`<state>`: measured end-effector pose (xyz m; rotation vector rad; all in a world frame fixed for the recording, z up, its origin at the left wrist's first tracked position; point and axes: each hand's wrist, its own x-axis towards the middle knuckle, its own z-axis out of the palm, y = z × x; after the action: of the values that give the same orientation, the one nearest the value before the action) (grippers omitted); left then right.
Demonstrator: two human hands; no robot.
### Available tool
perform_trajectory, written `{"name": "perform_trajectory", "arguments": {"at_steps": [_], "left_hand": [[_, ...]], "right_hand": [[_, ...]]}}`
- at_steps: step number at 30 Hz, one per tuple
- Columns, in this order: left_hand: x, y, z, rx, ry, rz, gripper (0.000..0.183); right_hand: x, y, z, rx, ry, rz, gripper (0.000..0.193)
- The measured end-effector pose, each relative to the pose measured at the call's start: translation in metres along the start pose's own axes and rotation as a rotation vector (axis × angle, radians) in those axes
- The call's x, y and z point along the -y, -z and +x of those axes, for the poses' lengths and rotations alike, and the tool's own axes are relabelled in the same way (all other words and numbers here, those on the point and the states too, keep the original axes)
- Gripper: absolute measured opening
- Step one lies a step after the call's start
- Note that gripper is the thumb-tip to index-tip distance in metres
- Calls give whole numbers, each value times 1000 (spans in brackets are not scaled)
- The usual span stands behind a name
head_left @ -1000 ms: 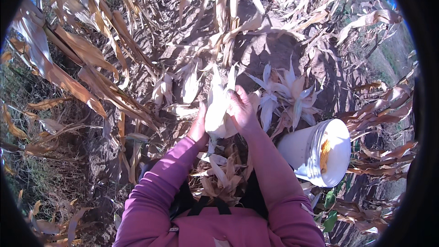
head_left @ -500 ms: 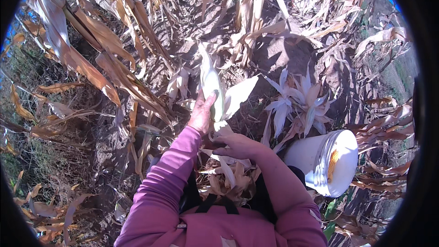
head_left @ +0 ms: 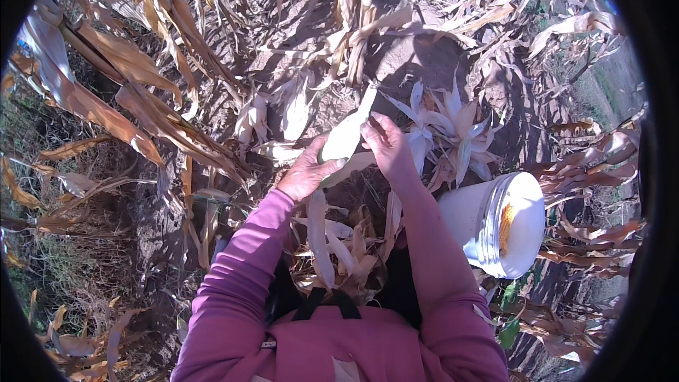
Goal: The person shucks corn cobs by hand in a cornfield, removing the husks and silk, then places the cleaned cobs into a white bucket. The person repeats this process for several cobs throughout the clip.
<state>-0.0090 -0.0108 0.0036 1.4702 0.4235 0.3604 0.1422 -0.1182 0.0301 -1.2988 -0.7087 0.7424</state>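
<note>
My left hand (head_left: 310, 171) is closed around the lower part of an ear of corn (head_left: 345, 136) in pale husk, its thumb lying across the front. The ear tilts, its pointed tip up and to the right. At its upper right side, my right hand (head_left: 387, 145) has thumb and fingers pinched at the husk near the tip; exactly what lies between them is partly hidden. Below the left hand hangs a long loose husk leaf (head_left: 318, 237). No kernels show on this ear.
At right a white bucket (head_left: 463, 219) lies tipped, with yellow corn (head_left: 506, 230) inside. Opened husks (head_left: 460, 131) lie on the soil beyond it. Another pale husk (head_left: 298, 112) lies past my left hand. Dry stalks (head_left: 170, 117) lean in at left; more husks (head_left: 353, 247) lie between my legs.
My right hand has moved up from the ear's base to its upper right side and now pinches there. The ear has tipped rightward, and a husk leaf now hangs lower.
</note>
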Motion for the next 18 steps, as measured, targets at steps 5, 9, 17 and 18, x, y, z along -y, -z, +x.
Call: {"name": "perform_trajectory", "arguments": {"at_steps": [5, 9, 17, 18], "left_hand": [[3, -1, -2, 51, 40, 29, 54], [-4, -4, -4, 21, 62, 45, 51], [1, 1, -4, 116, 147, -154, 52], [1, 2, -4, 127, 156, -166, 53]], "right_hand": [[-5, 8, 2, 84, -22, -153, 26], [-3, 8, 0, 79, 17, -196, 22], [-9, 14, 4, 19, -39, -159, 22], [-2, 12, 2, 2, -94, -99, 21]]}}
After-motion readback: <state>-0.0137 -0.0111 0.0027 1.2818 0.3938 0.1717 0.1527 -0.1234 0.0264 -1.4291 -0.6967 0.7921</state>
